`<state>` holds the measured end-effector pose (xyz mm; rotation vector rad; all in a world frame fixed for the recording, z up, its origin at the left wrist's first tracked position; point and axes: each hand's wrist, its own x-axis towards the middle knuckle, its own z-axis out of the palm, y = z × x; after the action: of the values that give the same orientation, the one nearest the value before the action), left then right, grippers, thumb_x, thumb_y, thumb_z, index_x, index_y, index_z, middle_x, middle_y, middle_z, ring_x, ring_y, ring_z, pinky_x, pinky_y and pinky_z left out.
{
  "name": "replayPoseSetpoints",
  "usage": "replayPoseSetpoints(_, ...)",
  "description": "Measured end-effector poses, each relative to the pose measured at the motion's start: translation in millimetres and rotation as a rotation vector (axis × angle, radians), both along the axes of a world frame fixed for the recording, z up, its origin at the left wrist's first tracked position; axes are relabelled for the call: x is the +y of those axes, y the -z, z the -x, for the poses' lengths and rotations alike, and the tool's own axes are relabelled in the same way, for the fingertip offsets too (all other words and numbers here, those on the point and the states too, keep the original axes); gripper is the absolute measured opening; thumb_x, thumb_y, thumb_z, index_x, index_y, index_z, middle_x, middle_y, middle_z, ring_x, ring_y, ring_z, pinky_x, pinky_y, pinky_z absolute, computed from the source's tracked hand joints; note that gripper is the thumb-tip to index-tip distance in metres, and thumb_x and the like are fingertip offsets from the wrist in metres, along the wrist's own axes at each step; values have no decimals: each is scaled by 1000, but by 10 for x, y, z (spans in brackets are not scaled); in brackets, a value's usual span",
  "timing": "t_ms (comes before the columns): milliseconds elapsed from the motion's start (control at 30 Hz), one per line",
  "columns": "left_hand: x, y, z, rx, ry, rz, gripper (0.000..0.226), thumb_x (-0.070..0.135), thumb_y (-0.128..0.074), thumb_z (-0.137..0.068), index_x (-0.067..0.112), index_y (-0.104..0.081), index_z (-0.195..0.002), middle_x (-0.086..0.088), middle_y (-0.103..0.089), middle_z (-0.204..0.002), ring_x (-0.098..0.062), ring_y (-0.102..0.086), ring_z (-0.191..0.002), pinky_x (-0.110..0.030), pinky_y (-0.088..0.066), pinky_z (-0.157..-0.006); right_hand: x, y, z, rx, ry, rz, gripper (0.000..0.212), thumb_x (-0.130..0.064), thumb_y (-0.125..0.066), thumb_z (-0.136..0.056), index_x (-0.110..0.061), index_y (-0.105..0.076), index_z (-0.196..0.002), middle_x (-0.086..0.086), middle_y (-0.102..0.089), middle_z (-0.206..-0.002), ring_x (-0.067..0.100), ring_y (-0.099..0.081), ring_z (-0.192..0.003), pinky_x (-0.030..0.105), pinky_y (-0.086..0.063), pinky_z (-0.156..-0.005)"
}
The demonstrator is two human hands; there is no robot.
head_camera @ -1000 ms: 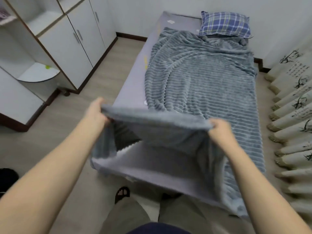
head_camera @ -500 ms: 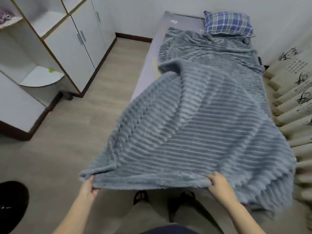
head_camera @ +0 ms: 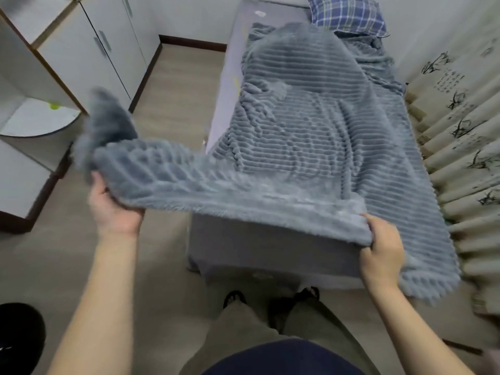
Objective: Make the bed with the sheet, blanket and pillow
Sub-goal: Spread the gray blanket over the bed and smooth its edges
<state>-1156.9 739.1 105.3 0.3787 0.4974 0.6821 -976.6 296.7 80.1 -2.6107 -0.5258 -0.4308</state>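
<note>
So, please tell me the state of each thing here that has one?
blanket: spread over the bed, near edge lifted, billowing
left hand: gripping the blanket's near edge
right hand: gripping the blanket's near edge
pillow: lying at the bed's head
cupboard doors: closed

— Where's the blanket [head_camera: 311, 136]?

— Grey-blue, ribbed plush, spread along the bed from about six o'clock up toward twelve. Its near hem is lifted off the mattress, and the corner at nine o'clock flares out over the floor.

— And the sheet [head_camera: 230, 77]?

— Pale lilac-grey, showing as a strip along the ten o'clock side and over the foot end.

— The pillow [head_camera: 349, 14]?

— Blue plaid, flat at twelve o'clock, the blanket's far edge bunched just below it.
</note>
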Motion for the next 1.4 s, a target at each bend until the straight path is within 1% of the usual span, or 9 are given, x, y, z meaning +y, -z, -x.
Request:
replayPoseSetpoints(267,-458,1198,988,776,-17,397,43,43,-40,-99,22,-51,-135,-6,-55,-139,-25,-54,-124,-39,-44,-102,-202,712,321,652,-69,589,52,-3,-48,-88,-27,-53,-134,1,-65,-113,20,-58,-107,31,-46,-62)
replayPoseSetpoints(367,-478,1354,1024,773,-106,422,39,37,-43,-100,18,-52,-132,-5,-71,-105,-19,-70,-83,-32,-58,-66,-272,781,208,667,-100,651,47,-8,-53,-91,-28,-54,-133,-1,-66,-105,18,-58,-100,31,-46,-59)
replayPoseSetpoints(533,-553,1269,747,793,-109,419,25,26,-43,-102,14,-57,-119,-7,-60,-133,-22,-54,-125,-35,-41,-107,-391,997,54,854,-196,734,40,-11,-48,-93,-33,-55,-125,-1,-65,-109,18,-61,-100,31,-50,-71)
replayPoseSetpoints(633,-610,1121,577,793,-24,328,25,15,-43,-101,10,-55,-123,-1,-76,-77,-13,-71,-77,-27,-52,-91,-329,1155,-26,1126,-247,849,21,-20,-45,-96,-31,-58,-107,-2,-62,-116,18,-59,-110,28,-47,-87)
replayPoseSetpoints(733,-720,980,410,1031,115,106,19,6,-55,-92,9,-60,-110,2,-71,-63,-9,-66,-51,-18,-53,-46,54,1241,-64,1227,-232,671,35,-20,-41,-101,-19,-52,-134,2,-55,-137,20,-54,-122,30,-43,-102)
replayPoseSetpoints(833,-909,895,256,1204,275,-146,19,5,-66,-82,10,-67,-101,-3,-71,-72,-12,-65,-55,-18,-49,-45,815,1106,-15,1249,-281,289,32,-27,-48,-100,-14,-58,-128,1,-62,-126,18,-58,-116,23,-44,-92)
replayPoseSetpoints(1000,-1184,804,5,1085,593,-344,22,-10,-68,-78,-6,-67,-99,-20,-72,-90,-32,-68,-88,-40,-56,-81,2181,748,232,1525,-320,-68,36,-44,-44,-99,-16,-65,-110,1,-67,-108,14,-61,-96,25,-44,-75)
replayPoseSetpoints(1133,-1146,837,52,918,796,-382,25,-7,-74,-75,-2,-69,-99,-1,-76,-81,-19,-72,-83,-23,-55,-73,2831,608,398,1612,-344,64,42,-31,-63,-88,-14,-53,-125,8,-63,-111,24,-62,-102,31,-49,-75)
replayPoseSetpoints(1400,183,1003,179,489,425,528,24,17,-54,-96,1,-62,-110,-19,-66,-112,-30,-66,-100,-33,-59,-76,3464,604,589,1519,-291,-26,37,6,-42,-83,-20,-66,-73,-4,-66,-77,14,-62,-78,25,-48,-66)
